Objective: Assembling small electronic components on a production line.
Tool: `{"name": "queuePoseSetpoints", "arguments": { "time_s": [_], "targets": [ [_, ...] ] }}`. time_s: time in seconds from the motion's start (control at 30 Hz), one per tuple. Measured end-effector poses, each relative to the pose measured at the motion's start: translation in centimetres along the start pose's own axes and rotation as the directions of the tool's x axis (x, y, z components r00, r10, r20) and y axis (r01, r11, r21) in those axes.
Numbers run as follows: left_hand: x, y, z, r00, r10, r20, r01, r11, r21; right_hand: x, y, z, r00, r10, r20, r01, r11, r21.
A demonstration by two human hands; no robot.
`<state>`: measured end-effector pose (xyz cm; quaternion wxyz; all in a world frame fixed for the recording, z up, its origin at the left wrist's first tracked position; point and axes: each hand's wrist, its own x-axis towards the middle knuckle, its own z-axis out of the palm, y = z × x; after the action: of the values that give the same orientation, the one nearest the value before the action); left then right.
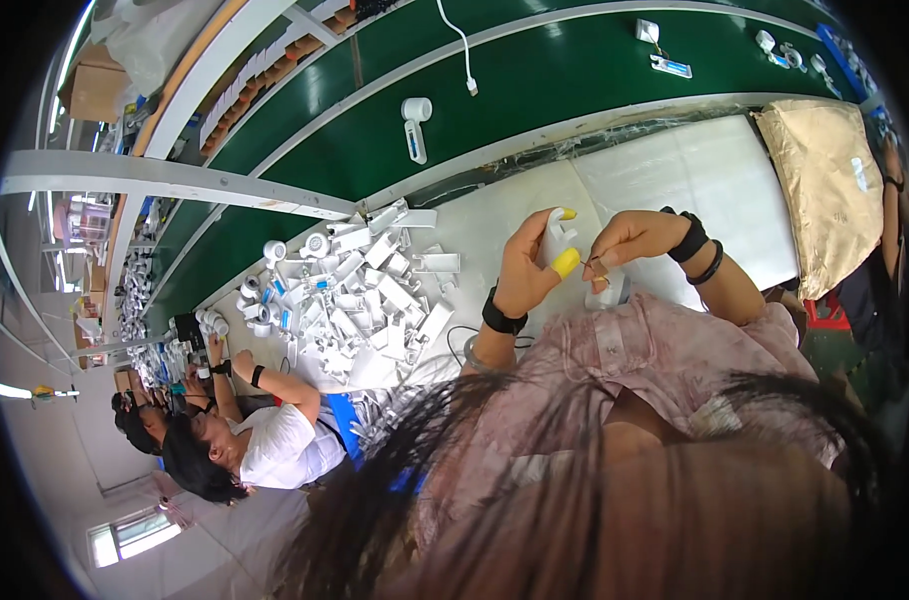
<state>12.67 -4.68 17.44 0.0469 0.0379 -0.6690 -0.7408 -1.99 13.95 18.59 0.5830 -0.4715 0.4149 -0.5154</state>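
My left hand (523, 268) is closed around a small white plastic part (556, 238), partly covered by the fingers. Yellow covers sit on its thumb and one fingertip. Close by on the right, my right hand (637, 238) has its thumb and fingers pinched together near the left thumb. Something thin and dark shows at those fingertips, too small to name. Both hands are over the pale work surface (515, 205), near my pink top. A pale object (611, 293) lies just below the right fingers, partly hidden.
A heap of white plastic parts (375, 290) covers the bench at left. Beyond it runs a green conveyor belt (535, 90) with a white round-headed device (415, 128) and a white cable (465, 50). A brown paper sack (825, 190) lies right. Co-workers (275, 440) sit at left.
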Motion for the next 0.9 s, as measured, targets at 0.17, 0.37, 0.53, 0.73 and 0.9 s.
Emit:
{"name": "queuePoseSetpoints", "arguments": {
  "time_s": [0.17,0.37,0.53,0.73,0.9],
  "targets": [
    [-0.9,-0.9,0.4,0.998,0.063,-0.021,-0.062,0.998,0.014,0.4,0.7,1.4,0.960,0.161,-0.231,-0.172,0.985,-0.030],
    [-0.8,-1.9,1.1,0.999,0.035,-0.034,-0.041,0.976,-0.212,1.1,1.8,4.2,0.608,-0.578,-0.544,-0.298,0.469,-0.832],
    [-1.0,-0.7,2.3,0.983,-0.119,-0.137,0.080,0.962,-0.262,1.8,2.7,4.8,0.479,-0.685,-0.550,-0.210,0.519,-0.829],
    [-0.8,-0.8,2.6,0.982,-0.161,-0.095,0.122,0.937,-0.327,1.3,3.3,4.9,0.512,-0.687,-0.516,-0.123,0.535,-0.836],
    [-1.1,-1.0,3.0,0.995,-0.054,-0.083,0.028,0.956,-0.293,1.4,3.5,5.3,0.502,-0.717,-0.484,-0.088,0.514,-0.853]
  ]
}}
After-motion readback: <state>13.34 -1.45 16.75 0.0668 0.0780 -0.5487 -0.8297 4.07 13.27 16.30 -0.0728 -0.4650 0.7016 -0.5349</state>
